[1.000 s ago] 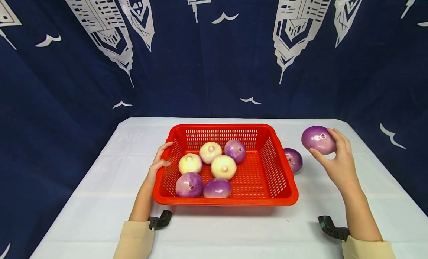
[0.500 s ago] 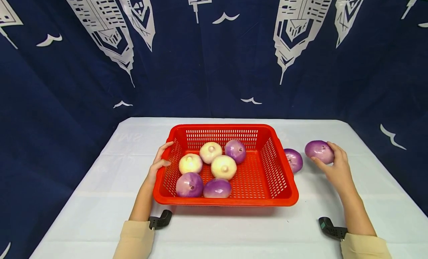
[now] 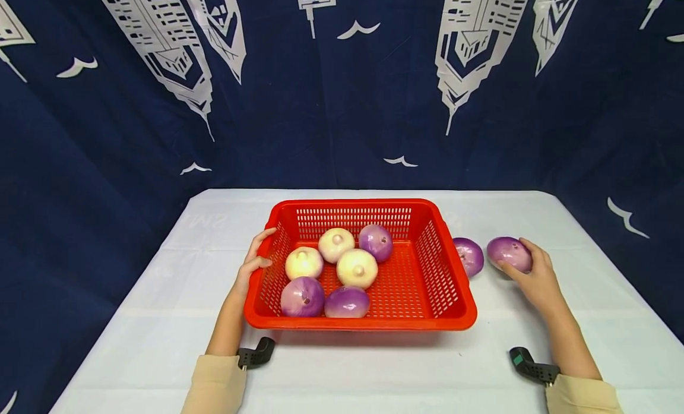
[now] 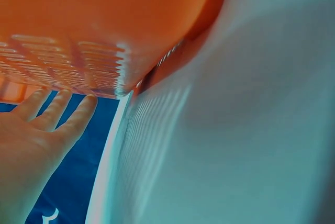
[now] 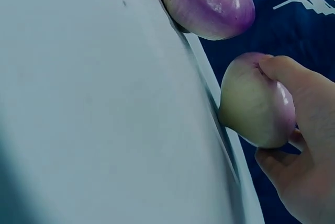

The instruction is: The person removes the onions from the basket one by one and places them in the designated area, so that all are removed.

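Note:
My right hand (image 3: pixel 537 277) holds a purple onion (image 3: pixel 509 253) between thumb and fingers, low at the tabletop right of the basket. In the right wrist view, the onion (image 5: pixel 256 101) shows its pale underside against the table surface. Just left of it, a second purple onion (image 3: pixel 469 256) lies beside the basket's right wall. My left hand (image 3: pixel 253 264) grips the left rim of the red plastic basket (image 3: pixel 360 324). From the left wrist, several fingers (image 4: pixel 78 114) reach along the basket's slotted outer wall (image 4: pixel 97 67).
Inside the basket, at its left and middle, are three pale onions, one of them a front-middle pale onion (image 3: pixel 357 268), and three purple onions, including a front-left purple onion (image 3: pixel 302 296). A white cloth (image 3: pixel 374 372) covers the table. Behind hangs a dark blue patterned curtain (image 3: pixel 331 117).
My right hand has lowered the purple onion from the air down to the tabletop, close by the other loose onion. The left hand and basket have stayed in place.

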Available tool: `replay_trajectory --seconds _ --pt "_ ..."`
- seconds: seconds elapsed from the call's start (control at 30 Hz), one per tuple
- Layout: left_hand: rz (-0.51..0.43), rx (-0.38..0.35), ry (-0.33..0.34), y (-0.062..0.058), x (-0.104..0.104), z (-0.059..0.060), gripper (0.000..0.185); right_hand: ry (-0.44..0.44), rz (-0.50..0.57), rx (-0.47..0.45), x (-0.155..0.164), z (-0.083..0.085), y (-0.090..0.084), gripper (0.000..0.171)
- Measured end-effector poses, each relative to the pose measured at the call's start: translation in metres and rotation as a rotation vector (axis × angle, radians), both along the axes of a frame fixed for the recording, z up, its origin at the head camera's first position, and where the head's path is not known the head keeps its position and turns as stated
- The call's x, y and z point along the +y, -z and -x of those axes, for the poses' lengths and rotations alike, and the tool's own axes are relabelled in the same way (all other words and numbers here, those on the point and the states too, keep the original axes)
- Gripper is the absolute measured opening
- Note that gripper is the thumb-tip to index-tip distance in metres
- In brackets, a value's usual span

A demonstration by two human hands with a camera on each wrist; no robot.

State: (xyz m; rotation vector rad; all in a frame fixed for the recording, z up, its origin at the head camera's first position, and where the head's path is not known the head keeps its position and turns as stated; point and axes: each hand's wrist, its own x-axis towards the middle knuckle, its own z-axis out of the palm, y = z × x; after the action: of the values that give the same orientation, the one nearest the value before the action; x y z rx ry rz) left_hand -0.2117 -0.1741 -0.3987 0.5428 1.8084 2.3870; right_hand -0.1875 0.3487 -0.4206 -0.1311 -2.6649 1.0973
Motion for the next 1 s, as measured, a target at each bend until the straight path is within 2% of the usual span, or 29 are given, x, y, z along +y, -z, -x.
replay_trajectory --seconds 0.13,0.37,0.67,1.0 --pt "0.015 -0.007 -0.014 -0.0014 0.0008 -0.0026 0.065 -0.024 0.016 0.028 0.0003 0.0003 0.0029 0.07" --pt "0.039 -0.025 -0.017 -0.0047 0.0014 -0.0057 0.067 -0.036 0.03 0.014 0.0002 0.0011 0.0067 0.072" --pt "0.024 -0.03 -0.012 -0.002 0.0005 -0.0052 0.064 -0.051 0.095 0.01 -0.0013 0.0005 0.0072 0.074" --pt "0.009 -0.02 -0.014 -0.0016 0.0009 -0.0041 0.065 -0.051 0.083 0.02 -0.0022 0.001 0.0058 0.074"
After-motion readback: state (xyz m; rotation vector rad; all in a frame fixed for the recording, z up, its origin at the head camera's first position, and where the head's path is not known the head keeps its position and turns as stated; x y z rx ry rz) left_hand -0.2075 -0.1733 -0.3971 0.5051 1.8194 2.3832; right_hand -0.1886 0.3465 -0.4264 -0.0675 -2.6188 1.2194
